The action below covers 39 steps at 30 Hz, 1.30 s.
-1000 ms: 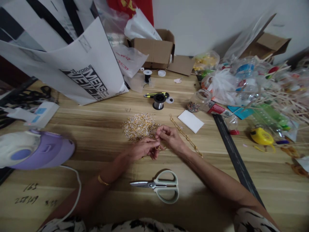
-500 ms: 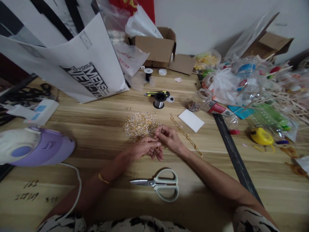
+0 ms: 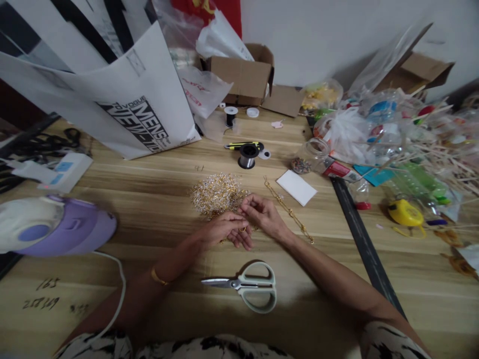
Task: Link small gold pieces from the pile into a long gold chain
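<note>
My left hand and my right hand meet at the near edge of a tangled heap of gold and silver beaded strands. The left thumb and forefinger are pinched, and the other fingers curl below, with a gold ring-like glint among them. Fingertips of my right hand are pinched close to the left fingertips. What lies between them is too small to make out. Bits of gold show beside the left hand. A gold chain lies right of my right hand. Scissors with pale handles lie nearer me.
Beyond the heap are a wire spool, a yellow-black cutter and a black thread spool. A white pad, bead jar and yellow tape measure stand right. A purple-white appliance and paper bag are left.
Both hands keep nearly the same place and pinch, with only slight finger movement. The view has shifted very slightly.
</note>
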Each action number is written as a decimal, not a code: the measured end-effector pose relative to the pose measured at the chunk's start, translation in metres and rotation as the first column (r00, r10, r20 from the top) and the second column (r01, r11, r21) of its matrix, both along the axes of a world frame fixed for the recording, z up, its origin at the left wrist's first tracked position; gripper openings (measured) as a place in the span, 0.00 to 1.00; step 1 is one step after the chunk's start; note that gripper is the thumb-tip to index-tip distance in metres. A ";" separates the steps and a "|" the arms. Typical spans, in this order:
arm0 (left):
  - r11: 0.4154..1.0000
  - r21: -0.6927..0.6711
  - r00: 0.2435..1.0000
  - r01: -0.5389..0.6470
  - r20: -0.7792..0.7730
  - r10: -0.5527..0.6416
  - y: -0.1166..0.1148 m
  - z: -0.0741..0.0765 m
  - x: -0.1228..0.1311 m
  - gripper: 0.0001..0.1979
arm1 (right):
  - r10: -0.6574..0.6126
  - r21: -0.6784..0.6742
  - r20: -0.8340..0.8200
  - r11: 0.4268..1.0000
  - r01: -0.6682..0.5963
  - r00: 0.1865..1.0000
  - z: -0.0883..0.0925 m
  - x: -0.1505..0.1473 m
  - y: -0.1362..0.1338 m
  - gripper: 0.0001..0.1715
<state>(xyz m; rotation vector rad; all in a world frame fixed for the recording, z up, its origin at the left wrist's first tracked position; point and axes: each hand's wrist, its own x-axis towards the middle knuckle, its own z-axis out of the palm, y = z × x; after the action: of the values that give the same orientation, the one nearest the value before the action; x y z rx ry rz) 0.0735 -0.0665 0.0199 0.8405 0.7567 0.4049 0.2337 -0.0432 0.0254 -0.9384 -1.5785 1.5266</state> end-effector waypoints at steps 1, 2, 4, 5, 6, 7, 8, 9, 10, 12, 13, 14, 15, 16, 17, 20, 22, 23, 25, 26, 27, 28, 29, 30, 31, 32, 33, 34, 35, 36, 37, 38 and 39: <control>1.000 0.000 1.000 -0.003 0.002 0.003 0.000 0.000 0.000 0.18 | 0.000 0.004 0.000 1.000 0.000 1.000 0.000 0.000 0.000 0.18; 1.000 0.000 1.000 -0.005 0.002 0.005 0.000 0.000 0.000 0.18 | 0.001 0.006 -0.002 1.000 -0.001 1.000 0.000 0.000 -0.001 0.18; 1.000 0.003 1.000 -0.003 -0.003 0.003 0.000 0.000 0.000 0.18 | 0.000 0.002 -0.014 1.000 0.000 1.000 0.000 0.000 -0.001 0.18; 1.000 0.004 1.000 -0.003 -0.009 0.003 0.000 -0.001 0.000 0.18 | 0.000 -0.003 -0.025 1.000 0.000 1.000 0.000 0.000 -0.001 0.18; 1.000 0.006 1.000 -0.002 -0.012 0.002 0.000 -0.001 -0.001 0.18 | 0.003 -0.011 -0.036 1.000 -0.003 0.999 0.000 0.000 -0.001 0.18; 1.000 0.007 1.000 0.001 -0.014 -0.001 0.000 -0.002 -0.001 0.18 | 0.010 -0.021 -0.046 1.000 -0.011 0.999 0.001 0.000 -0.001 0.18; 1.000 0.009 1.000 0.005 -0.016 -0.005 0.000 -0.002 -0.001 0.19 | 0.025 -0.031 -0.055 0.999 -0.027 0.998 0.001 0.000 -0.001 0.17; 1.000 0.010 1.000 0.009 -0.016 -0.009 0.000 -0.003 -0.001 0.19 | 0.044 -0.041 -0.066 0.998 -0.047 0.997 0.001 0.000 -0.001 0.17; 1.000 0.011 1.000 0.011 -0.015 -0.011 0.000 -0.003 -0.001 0.20 | 0.066 -0.050 -0.079 0.996 -0.070 0.995 0.002 0.001 -0.001 0.17; 1.000 0.013 1.000 0.018 -0.014 -0.018 -0.001 -0.004 -0.002 0.20 | 0.106 -0.064 -0.105 0.992 -0.113 0.989 0.004 0.001 -0.001 0.16; 1.000 0.016 1.000 0.020 -0.013 -0.019 -0.001 -0.004 -0.002 0.20 | 0.121 -0.066 -0.113 0.989 -0.129 0.986 0.005 0.002 -0.001 0.17; 1.000 0.021 1.000 0.022 -0.011 -0.022 -0.001 -0.004 -0.002 0.19 | 0.131 -0.067 -0.116 0.988 -0.139 0.985 0.006 0.002 -0.001 0.17; 0.999 0.026 1.000 0.024 -0.011 -0.024 -0.001 -0.003 -0.002 0.19 | 0.134 -0.067 -0.116 0.988 -0.143 0.984 0.006 0.002 -0.001 0.17; 0.999 0.031 1.000 0.026 -0.012 -0.025 -0.001 -0.002 -0.002 0.19 | 0.134 -0.066 -0.113 0.988 -0.142 0.985 0.006 0.002 -0.001 0.17; 0.999 0.035 1.000 0.026 -0.013 -0.026 -0.001 -0.001 -0.002 0.19 | 0.131 -0.066 -0.109 0.988 -0.139 0.985 0.006 0.002 -0.001 0.17; 0.999 0.038 1.000 0.016 -0.020 -0.016 0.000 0.002 -0.002 0.20 | 0.122 -0.060 -0.093 0.990 -0.128 0.988 0.002 0.002 0.000 0.17; 0.999 0.040 1.000 -0.006 -0.022 0.007 0.000 0.003 -0.002 0.20 | 0.115 -0.048 -0.085 0.992 -0.119 0.990 0.000 0.002 0.000 0.17; 0.999 0.041 0.999 -0.022 -0.023 0.023 0.001 0.004 -0.003 0.20 | 0.108 -0.044 -0.084 0.993 -0.112 0.991 -0.001 0.002 0.001 0.17; 0.998 0.041 0.998 -0.057 -0.017 0.058 0.001 0.003 -0.003 0.19 | 0.089 -0.045 -0.083 0.995 -0.093 0.992 -0.003 0.002 0.002 0.17; 0.996 0.039 0.997 -0.075 -0.012 0.075 0.001 0.002 -0.004 0.19 | 0.081 -0.048 -0.081 0.995 -0.085 0.993 -0.003 0.002 0.002 0.18; 0.995 0.038 0.996 -0.092 -0.008 0.092 0.002 0.002 -0.004 0.18 | 0.074 -0.052 -0.077 0.996 -0.079 0.994 -0.003 0.002 0.002 0.18; 0.994 0.037 0.994 -0.107 -0.007 0.107 0.002 0.001 -0.004 0.18 | 0.070 -0.057 -0.073 0.996 -0.075 0.995 -0.003 0.002 0.002 0.18; 0.992 0.037 0.993 -0.119 -0.009 0.120 0.002 0.001 -0.004 0.18 | 0.068 -0.061 -0.070 0.996 -0.072 0.995 -0.002 0.002 0.003 0.18; 0.991 0.038 0.992 -0.128 -0.013 0.128 0.002 0.001 -0.004 0.18 | 0.067 -0.065 -0.068 0.995 -0.071 0.995 -0.002 0.002 0.003 0.19; 0.990 0.039 0.991 -0.133 -0.020 0.134 0.002 0.002 -0.004 0.18 | 0.067 -0.068 -0.067 0.995 -0.072 0.996 -0.002 0.002 0.003 0.19; 0.990 0.039 0.990 -0.134 -0.026 0.135 0.002 0.003 -0.004 0.17 | 0.066 -0.071 -0.067 0.995 -0.071 0.996 -0.001 0.002 0.003 0.18; 0.990 0.038 0.990 -0.135 -0.031 0.136 0.002 0.003 -0.004 0.17 | 0.065 -0.073 -0.068 0.995 -0.070 0.996 -0.001 0.001 0.003 0.18; 0.990 0.036 0.990 -0.134 -0.035 0.135 0.002 0.004 -0.004 0.17 | 0.064 -0.075 -0.067 0.995 -0.069 0.996 -0.001 0.001 0.002 0.18; 0.991 0.034 0.990 -0.132 -0.037 0.133 0.002 0.005 -0.004 0.17 | 0.064 -0.076 -0.067 0.995 -0.069 0.996 0.000 0.001 0.002 0.18; 0.991 0.031 0.991 -0.129 -0.036 0.130 0.002 0.006 -0.004 0.17 | 0.066 -0.078 -0.068 0.994 -0.071 0.996 0.000 0.001 0.002 0.18; 0.992 0.027 0.991 -0.126 -0.032 0.126 0.002 0.006 -0.004 0.16 | 0.068 -0.079 -0.069 0.994 -0.073 0.995 0.000 0.001 0.002 0.18; 0.992 0.022 0.992 -0.121 -0.027 0.122 0.003 0.006 -0.005 0.16 | 0.071 -0.079 -0.069 0.994 -0.077 0.995 0.000 0.001 0.003 0.18; 0.993 0.020 0.993 -0.118 -0.022 0.118 0.003 0.005 -0.006 0.16 | 0.075 -0.078 -0.070 0.994 -0.080 0.995 0.000 0.001 0.003 0.18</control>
<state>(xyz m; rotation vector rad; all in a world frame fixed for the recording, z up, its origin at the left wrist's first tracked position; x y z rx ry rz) 0.0679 -0.0636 0.0250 0.8211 0.8281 0.5088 0.2349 -0.0404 0.0253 -0.8695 -1.5318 1.6690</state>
